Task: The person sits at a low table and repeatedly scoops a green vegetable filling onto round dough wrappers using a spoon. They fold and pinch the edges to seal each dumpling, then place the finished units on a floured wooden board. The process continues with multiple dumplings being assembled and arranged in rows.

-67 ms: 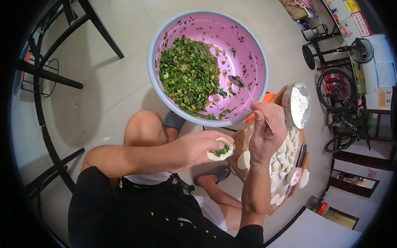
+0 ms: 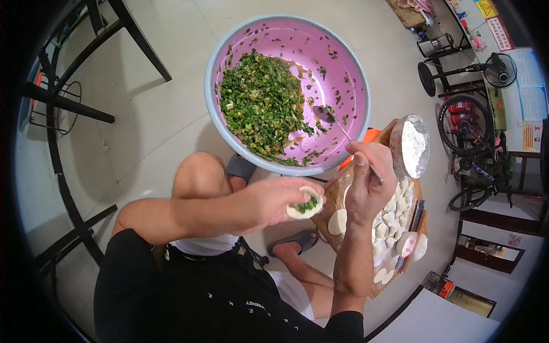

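Holding a round dough wrapper [image 2: 294, 215] in our left hand [image 2: 269, 203], fingers curled narrow around it; wrapper is cupped, chopped green filling [image 2: 309, 204] inside. Left fingers a bit blurred, so we can't tell each contact. Our right hand [image 2: 370, 177] is closed around the handle of a metal spoon [image 2: 324, 114], its head over the basin, just right of the greens. Can't tell if the head touches the basin wall. Just past our hands: big pink basin [image 2: 309, 44], grey-blue rim, pile of chopped greens [image 2: 260, 103] mostly on its left side, scraps stuck to the walls. On our right, wooden board [image 2: 331, 197]: flat dough rounds [image 2: 338, 222] at its left edge, pale dumplings [image 2: 392, 220] clustered mid-board, clear bowl [image 2: 426, 160] of white flour [image 2: 413, 143] at the far end. Further out on our right: bicycle [image 2: 479, 170], then standing fan [image 2: 500, 70].
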### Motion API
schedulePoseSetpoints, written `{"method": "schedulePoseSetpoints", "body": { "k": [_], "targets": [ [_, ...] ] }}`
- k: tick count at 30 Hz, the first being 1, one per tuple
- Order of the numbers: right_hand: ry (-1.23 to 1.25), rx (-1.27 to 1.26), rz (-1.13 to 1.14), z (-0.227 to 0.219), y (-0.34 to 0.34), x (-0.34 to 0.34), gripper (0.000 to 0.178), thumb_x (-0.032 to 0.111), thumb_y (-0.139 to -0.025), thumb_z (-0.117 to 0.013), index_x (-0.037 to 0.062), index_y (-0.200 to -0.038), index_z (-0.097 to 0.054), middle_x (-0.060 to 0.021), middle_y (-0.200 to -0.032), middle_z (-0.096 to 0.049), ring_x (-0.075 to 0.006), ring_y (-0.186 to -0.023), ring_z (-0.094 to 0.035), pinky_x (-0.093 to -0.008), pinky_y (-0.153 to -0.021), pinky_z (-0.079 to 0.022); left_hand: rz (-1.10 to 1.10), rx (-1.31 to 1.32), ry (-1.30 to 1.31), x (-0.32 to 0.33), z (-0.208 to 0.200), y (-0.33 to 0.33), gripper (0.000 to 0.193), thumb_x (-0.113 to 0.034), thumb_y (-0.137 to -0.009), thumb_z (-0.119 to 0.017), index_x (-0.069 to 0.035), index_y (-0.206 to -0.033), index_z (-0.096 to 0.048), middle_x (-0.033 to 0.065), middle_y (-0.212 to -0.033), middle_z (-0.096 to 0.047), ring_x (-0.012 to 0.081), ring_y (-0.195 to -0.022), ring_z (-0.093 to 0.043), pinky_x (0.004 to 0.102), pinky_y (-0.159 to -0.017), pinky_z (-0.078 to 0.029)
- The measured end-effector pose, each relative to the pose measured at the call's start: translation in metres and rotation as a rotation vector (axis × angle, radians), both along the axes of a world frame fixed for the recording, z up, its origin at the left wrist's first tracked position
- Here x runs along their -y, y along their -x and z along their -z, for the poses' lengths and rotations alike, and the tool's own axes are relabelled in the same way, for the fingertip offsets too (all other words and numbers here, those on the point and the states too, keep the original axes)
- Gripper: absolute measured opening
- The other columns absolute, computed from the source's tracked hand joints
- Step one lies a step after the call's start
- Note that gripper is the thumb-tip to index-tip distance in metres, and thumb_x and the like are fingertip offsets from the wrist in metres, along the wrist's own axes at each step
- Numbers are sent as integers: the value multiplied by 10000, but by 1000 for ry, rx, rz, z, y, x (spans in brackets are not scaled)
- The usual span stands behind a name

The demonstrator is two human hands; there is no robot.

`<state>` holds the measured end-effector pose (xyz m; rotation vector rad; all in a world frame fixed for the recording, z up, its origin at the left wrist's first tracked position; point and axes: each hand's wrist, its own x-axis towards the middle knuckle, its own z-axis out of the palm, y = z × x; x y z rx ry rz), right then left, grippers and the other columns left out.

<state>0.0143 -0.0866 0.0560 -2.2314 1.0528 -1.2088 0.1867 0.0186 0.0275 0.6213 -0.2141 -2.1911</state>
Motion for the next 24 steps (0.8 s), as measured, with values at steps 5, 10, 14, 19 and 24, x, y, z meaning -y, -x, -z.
{"method": "schedulePoseSetpoints", "body": {
  "k": [5,10,14,19,24],
  "targets": [
    [-267,257,65,2,4,-2,182,99,-986,-599,-47,-972,-708,-116,-921,-699,-199,-867,-641,-325,-812,-497,67,-49,-22,16,-3,-3,334,-155,-1041,-435,30,-1297,-545,96,-1278,-599,160,-1218,-565,329,-1061,-443],
    [-366,352,91,12,4,8,212,110,-1004,-571,-63,-1010,-695,-124,-938,-677,-177,-864,-644,-306,-826,-495,38,-119,18,31,5,11,324,-190,-1043,-468,11,-1282,-554,76,-1263,-604,143,-1203,-575,331,-1056,-444],
    [-160,210,93,1,3,7,189,93,-986,-580,-51,-995,-702,-126,-909,-692,-202,-824,-632,-321,-804,-491,31,-87,15,31,15,18,330,-189,-1030,-484,6,-1286,-558,71,-1255,-607,137,-1184,-585,328,-1039,-456],
    [220,-299,-76,-6,-25,18,54,65,-879,-701,16,-868,-681,-100,-843,-687,-271,-793,-614,-367,-748,-487,102,-43,-54,25,27,26,336,-111,-1011,-456,49,-1302,-503,117,-1282,-594,201,-1212,-586,376,-1082,-444],
    [240,-179,-1,-10,-15,15,63,62,-849,-716,31,-903,-707,-90,-847,-697,-277,-767,-584,-390,-729,-467,83,-6,-95,16,43,29,317,-87,-993,-471,62,-1266,-533,132,-1259,-599,197,-1216,-581,358,-1088,-439]
  ]
}}
